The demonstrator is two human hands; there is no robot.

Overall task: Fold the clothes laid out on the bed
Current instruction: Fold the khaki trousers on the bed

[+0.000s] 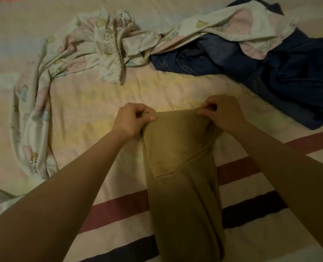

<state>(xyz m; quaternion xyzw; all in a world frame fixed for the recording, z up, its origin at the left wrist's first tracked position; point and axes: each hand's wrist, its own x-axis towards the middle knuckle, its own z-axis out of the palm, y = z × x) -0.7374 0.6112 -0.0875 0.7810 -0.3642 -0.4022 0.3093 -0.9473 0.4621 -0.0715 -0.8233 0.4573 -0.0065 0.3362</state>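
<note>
A tan garment (183, 178) hangs down the middle of the view over the bed (92, 103). My left hand (132, 121) pinches its upper left corner, and my right hand (223, 112) pinches the upper right corner, holding the top edge stretched between them. The lower part of the tan garment runs toward me and out of the bottom of the frame. A crumpled white printed garment (104, 46) lies across the back of the bed, and dark blue jeans (270, 70) lie at the back right, partly under the white fabric.
The bed cover is pale with pastel blocks and has maroon and dark stripes (238, 171) near me. A long strip of white printed cloth (28, 120) curves down the left side. Bare cover lies between the hands and the far clothes.
</note>
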